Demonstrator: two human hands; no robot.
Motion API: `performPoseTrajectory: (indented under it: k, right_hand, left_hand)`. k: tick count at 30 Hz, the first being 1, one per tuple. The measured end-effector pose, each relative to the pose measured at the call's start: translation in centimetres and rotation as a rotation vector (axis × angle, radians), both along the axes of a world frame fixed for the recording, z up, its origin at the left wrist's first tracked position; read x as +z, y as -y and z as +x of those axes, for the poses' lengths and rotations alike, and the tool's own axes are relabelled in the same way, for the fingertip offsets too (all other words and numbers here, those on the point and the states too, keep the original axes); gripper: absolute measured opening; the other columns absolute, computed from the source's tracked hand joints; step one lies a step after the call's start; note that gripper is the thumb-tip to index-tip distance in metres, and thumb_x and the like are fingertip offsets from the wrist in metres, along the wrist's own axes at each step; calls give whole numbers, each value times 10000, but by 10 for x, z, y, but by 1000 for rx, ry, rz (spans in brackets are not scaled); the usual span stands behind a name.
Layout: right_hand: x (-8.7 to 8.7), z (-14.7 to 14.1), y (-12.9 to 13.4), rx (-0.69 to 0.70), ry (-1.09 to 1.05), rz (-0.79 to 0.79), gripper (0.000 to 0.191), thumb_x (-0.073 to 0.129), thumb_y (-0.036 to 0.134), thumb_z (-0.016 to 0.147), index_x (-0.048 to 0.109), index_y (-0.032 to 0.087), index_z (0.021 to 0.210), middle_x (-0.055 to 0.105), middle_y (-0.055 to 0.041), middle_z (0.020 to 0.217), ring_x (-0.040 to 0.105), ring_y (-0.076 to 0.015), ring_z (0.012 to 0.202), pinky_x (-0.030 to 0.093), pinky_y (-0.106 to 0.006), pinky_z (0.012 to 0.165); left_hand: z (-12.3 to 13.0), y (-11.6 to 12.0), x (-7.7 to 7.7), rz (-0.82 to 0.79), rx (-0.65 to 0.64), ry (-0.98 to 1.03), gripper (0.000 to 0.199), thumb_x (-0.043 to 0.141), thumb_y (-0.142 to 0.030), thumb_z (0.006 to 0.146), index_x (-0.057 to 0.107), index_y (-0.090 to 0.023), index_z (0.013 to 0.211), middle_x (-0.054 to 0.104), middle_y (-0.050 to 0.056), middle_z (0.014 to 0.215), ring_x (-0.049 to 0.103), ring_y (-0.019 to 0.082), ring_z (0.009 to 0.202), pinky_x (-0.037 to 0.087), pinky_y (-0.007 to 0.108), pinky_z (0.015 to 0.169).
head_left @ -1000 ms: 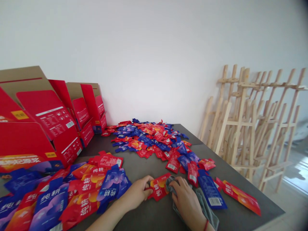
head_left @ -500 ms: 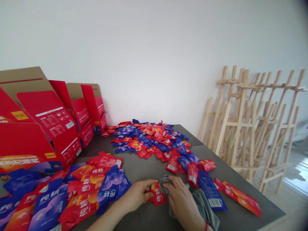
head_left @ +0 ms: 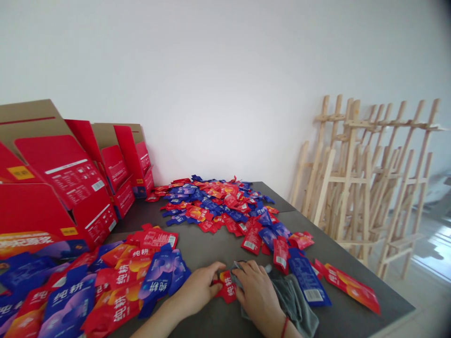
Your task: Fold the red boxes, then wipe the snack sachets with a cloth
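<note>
My left hand (head_left: 200, 290) is closed on the left end of a small red-and-orange pouch (head_left: 229, 287), pinching it between thumb and fingers. The pouch lies low over the dark table with its white lettering facing up. A grey cloth (head_left: 298, 303) is bunched under my right hand (head_left: 256, 290), whose fingers are curled round it. That hand presses the cloth against the right part of the pouch and covers it. Red and blue pouches (head_left: 160, 277) are laid out overlapping to the left of my hands. To the right lie a blue pouch (head_left: 307, 277) and a long red pouch (head_left: 352, 286).
A big heap of red and blue pouches (head_left: 218, 199) covers the far part of the table (head_left: 197, 244). Opened red cartons (head_left: 38, 211) stand in a row along the left. Wooden easels (head_left: 348, 188) stand beyond the table's right edge, near the white wall (head_left: 218, 94).
My right hand has slid the cloth slightly left and down over the pouch, hiding more of it. My left hand keeps its hold. The whole view has shifted a little.
</note>
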State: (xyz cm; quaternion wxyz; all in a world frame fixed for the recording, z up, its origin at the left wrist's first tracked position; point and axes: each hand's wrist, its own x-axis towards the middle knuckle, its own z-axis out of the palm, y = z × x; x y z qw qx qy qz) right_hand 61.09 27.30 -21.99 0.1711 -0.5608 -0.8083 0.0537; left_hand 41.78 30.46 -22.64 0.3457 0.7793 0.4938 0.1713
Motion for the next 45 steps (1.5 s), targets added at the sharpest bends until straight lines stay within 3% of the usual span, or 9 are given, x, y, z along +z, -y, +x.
performPoseTrajectory:
  k: [7, 13, 16, 21, 26, 31, 35, 45]
  right_hand:
    - [-8, 30, -2, -149, 78, 2, 343, 513, 152, 861, 657, 197, 1169, 646, -86, 1168, 543, -266, 1092, 408, -369, 926]
    - [-1, 45, 3, -222, 104, 43, 344, 495, 143, 867, 653, 185, 1169, 643, -95, 1161, 553, -269, 1104, 419, -367, 941]
    - [3, 32, 14, -127, 55, 71, 398, 498, 123, 858, 620, 229, 1222, 603, -68, 1262, 520, -259, 1159, 399, -370, 977]
    - [0, -1, 24, 263, 71, -19, 329, 576, 208, 866, 618, 296, 1181, 588, -12, 1296, 506, -246, 1170, 407, -362, 966]
    - [-2, -11, 20, 320, 133, -81, 274, 580, 245, 886, 621, 264, 1156, 600, -24, 1269, 506, -249, 1157, 413, -370, 951]
    - [-5, -3, 20, 237, 70, -68, 279, 571, 197, 876, 639, 289, 1130, 601, -1, 1268, 509, -240, 1150, 412, -364, 943]
    - [-5, 3, 20, 113, 23, -20, 394, 514, 90, 854, 634, 310, 1159, 603, 12, 1274, 505, -234, 1161, 402, -372, 956]
    - [2, 26, 4, -154, 118, 13, 385, 468, 67, 866, 652, 213, 1171, 614, -71, 1238, 527, -253, 1101, 428, -374, 949]
  left_hand:
    - [1, 0, -2, -15, 18, -19, 468, 552, -214, 763, 553, -247, 1230, 604, -38, 724, 567, 155, 680, 345, 227, 594]
    - [1, 1, -2, 17, 9, -28, 442, 535, -233, 790, 540, -249, 1232, 637, -29, 771, 578, 158, 702, 375, 235, 638]
    - [0, 3, 0, 47, -16, -52, 457, 515, -213, 800, 512, -242, 1256, 662, -16, 806, 599, 172, 763, 394, 240, 670]
    - [-3, 3, 4, 27, -74, -22, 465, 462, -185, 828, 477, -229, 1291, 707, 18, 926, 628, 183, 891, 432, 257, 773]
    - [-3, 3, 6, -7, -57, -23, 449, 468, -216, 844, 489, -240, 1292, 721, 30, 976, 630, 199, 961, 435, 281, 844]
    - [-4, 2, 1, 13, -42, -27, 458, 498, -246, 840, 487, -247, 1298, 708, 24, 939, 625, 199, 909, 430, 277, 798]
    - [-4, 1, -4, 37, -45, -20, 480, 496, -216, 817, 488, -256, 1295, 673, -4, 843, 604, 180, 800, 409, 256, 699]
    - [-5, 1, -2, 14, -57, -16, 520, 491, -220, 808, 462, -248, 1326, 652, -6, 828, 589, 171, 761, 395, 247, 661]
